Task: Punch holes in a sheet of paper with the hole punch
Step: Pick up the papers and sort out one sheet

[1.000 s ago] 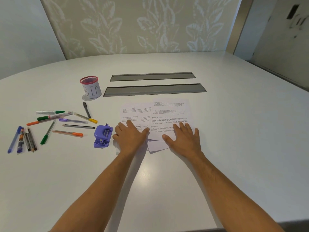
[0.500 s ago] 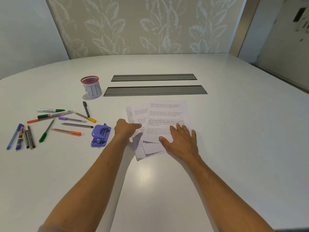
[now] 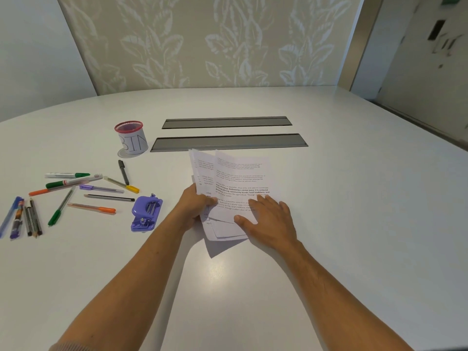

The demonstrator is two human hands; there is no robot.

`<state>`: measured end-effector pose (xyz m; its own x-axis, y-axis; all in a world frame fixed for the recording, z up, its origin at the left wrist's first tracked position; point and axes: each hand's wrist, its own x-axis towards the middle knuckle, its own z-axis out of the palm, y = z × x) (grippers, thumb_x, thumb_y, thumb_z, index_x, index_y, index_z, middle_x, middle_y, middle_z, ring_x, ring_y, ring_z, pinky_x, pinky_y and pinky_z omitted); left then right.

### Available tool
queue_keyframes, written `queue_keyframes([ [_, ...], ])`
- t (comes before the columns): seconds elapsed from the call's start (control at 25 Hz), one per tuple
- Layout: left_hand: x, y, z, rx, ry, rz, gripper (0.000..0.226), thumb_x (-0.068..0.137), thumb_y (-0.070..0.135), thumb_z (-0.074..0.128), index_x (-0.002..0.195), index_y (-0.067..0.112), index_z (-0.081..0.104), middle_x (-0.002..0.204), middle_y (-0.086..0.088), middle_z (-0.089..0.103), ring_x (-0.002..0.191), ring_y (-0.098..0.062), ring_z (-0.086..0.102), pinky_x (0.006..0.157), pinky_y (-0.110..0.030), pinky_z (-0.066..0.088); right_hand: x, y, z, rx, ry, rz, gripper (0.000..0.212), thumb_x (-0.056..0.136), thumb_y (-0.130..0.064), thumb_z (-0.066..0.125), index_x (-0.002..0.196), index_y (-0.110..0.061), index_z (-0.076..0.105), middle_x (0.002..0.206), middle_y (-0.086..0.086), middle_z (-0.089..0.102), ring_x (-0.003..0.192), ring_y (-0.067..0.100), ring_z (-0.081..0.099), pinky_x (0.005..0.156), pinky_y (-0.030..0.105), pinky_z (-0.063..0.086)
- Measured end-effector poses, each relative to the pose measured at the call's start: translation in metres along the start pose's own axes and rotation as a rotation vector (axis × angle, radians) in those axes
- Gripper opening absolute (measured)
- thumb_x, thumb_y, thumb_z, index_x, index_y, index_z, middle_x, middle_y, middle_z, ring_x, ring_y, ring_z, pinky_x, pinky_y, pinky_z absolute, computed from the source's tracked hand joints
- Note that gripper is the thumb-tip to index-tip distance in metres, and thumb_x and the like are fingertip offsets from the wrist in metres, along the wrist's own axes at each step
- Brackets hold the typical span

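A small stack of printed white paper sheets [image 3: 238,178] lies in the middle of the white table. My left hand [image 3: 196,205] pinches the left edge of the sheets and lifts that side off the table, so the stack tilts up. My right hand [image 3: 268,219] rests flat, fingers spread, on the lower right part of the sheets and holds them down. The purple hole punch [image 3: 146,214] sits on the table just left of my left wrist, untouched.
Several pens and markers [image 3: 76,191] lie scattered at the left. A red-rimmed cup labelled BIN [image 3: 131,138] stands behind them. Two grey cable slots [image 3: 228,143] run across the table beyond the paper.
My left hand went from lying flat on the paper to gripping its left edge and raising it. My right hand stayed pressed on the sheets.
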<state>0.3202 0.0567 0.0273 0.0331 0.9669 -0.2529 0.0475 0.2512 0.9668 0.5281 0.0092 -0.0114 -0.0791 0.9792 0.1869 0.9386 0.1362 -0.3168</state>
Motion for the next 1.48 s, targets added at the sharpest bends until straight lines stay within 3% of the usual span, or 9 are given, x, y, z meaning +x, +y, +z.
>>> queue_keyframes([
  [0.12, 0.001, 0.002, -0.007, -0.071, -0.032, 0.069, 0.043, 0.082, -0.01, 0.066, 0.119, 0.011, 0.058, 0.119, -0.009, 0.068, 0.095, -0.024, 0.069, 0.066, -0.031, 0.059, 0.002, 0.002, -0.006, 0.269, 0.171, 0.061, 0.064, 0.084, -0.069, 0.048, 0.126, -0.021, 0.059, 0.133, -0.001, 0.06, 0.122, 0.019, 0.054, 0.103, 0.034, 0.038],
  [0.28, -0.002, 0.008, -0.022, -0.102, -0.138, 0.159, 0.049, 0.082, -0.011, 0.066, 0.125, 0.009, 0.054, 0.12, -0.011, 0.068, 0.101, -0.028, 0.07, 0.078, -0.036, 0.059, 0.022, 0.013, -0.026, 0.701, 0.194, 0.378, 0.059, 0.085, -0.043, 0.069, 0.133, -0.012, 0.053, 0.133, 0.007, 0.059, 0.117, 0.02, 0.059, 0.096, 0.032, 0.048],
  [0.44, -0.01, 0.02, -0.039, -0.119, -0.302, 0.219, 0.059, 0.083, -0.013, 0.063, 0.134, 0.013, 0.047, 0.123, -0.012, 0.066, 0.109, -0.033, 0.065, 0.087, -0.046, 0.057, 0.036, 0.032, -0.058, 1.29, 0.052, 0.567, 0.065, 0.083, -0.025, 0.076, 0.137, -0.011, 0.043, 0.116, 0.009, 0.068, 0.094, 0.022, 0.069, 0.074, 0.033, 0.055],
  [0.56, -0.015, 0.025, -0.044, -0.136, -0.329, 0.232, 0.062, 0.082, -0.013, 0.064, 0.134, 0.016, 0.046, 0.121, -0.011, 0.067, 0.108, -0.034, 0.066, 0.082, -0.042, 0.058, 0.033, 0.04, -0.064, 1.4, -0.091, 0.505, 0.052, 0.085, -0.022, 0.073, 0.131, -0.009, 0.052, 0.111, 0.007, 0.072, 0.09, 0.021, 0.07, 0.064, 0.028, 0.055],
  [0.64, -0.016, 0.024, -0.044, -0.109, -0.362, 0.227, 0.064, 0.082, -0.012, 0.065, 0.136, 0.017, 0.044, 0.125, -0.013, 0.065, 0.11, -0.036, 0.065, 0.085, -0.048, 0.057, 0.032, 0.036, -0.059, 1.476, -0.186, 0.419, 0.038, 0.089, -0.013, 0.066, 0.126, -0.005, 0.061, 0.114, 0.01, 0.072, 0.095, 0.025, 0.071, 0.07, 0.031, 0.058],
  [0.92, -0.022, 0.016, -0.033, -0.009, -0.228, 0.257, 0.064, 0.08, -0.005, 0.071, 0.13, 0.027, 0.048, 0.116, -0.004, 0.07, 0.1, -0.031, 0.069, 0.076, -0.04, 0.059, 0.027, 0.025, -0.058, 1.324, -0.125, 0.32, 0.039, 0.089, 0.008, 0.059, 0.127, -0.002, 0.058, 0.124, 0.016, 0.066, 0.111, 0.031, 0.064, 0.093, 0.042, 0.052],
  [1.08, -0.022, 0.034, -0.025, -0.01, -0.044, 0.414, 0.059, 0.082, -0.002, 0.07, 0.13, 0.023, 0.046, 0.12, -0.003, 0.067, 0.1, -0.022, 0.069, 0.081, -0.042, 0.06, 0.038, 0.01, -0.086, 1.247, 0.055, 0.182, 0.03, 0.089, 0.004, 0.062, 0.114, -0.012, 0.065, 0.114, 0.008, 0.071, 0.103, 0.027, 0.069, 0.091, 0.046, 0.055],
  [1.28, -0.027, 0.077, -0.018, -0.042, 0.014, 0.648, 0.052, 0.085, 0.003, 0.069, 0.129, 0.021, 0.047, 0.119, 0.003, 0.065, 0.102, -0.02, 0.068, 0.077, -0.037, 0.061, 0.056, -0.006, -0.128, 1.185, 0.241, 0.01, 0.028, 0.088, -0.002, 0.066, 0.099, -0.027, 0.066, 0.108, -0.002, 0.072, 0.096, 0.021, 0.07, 0.08, 0.039, 0.059],
  [1.48, -0.029, 0.096, -0.014, 0.037, 0.051, 0.792, 0.05, 0.086, 0.013, 0.07, 0.128, 0.023, 0.044, 0.117, 0.006, 0.061, 0.101, -0.008, 0.064, 0.072, -0.024, 0.059, 0.062, -0.007, -0.142, 1.128, 0.284, -0.063, 0.028, 0.087, -0.007, 0.069, 0.105, -0.028, 0.063, 0.11, -0.002, 0.071, 0.099, 0.02, 0.068, 0.082, 0.036, 0.058],
])
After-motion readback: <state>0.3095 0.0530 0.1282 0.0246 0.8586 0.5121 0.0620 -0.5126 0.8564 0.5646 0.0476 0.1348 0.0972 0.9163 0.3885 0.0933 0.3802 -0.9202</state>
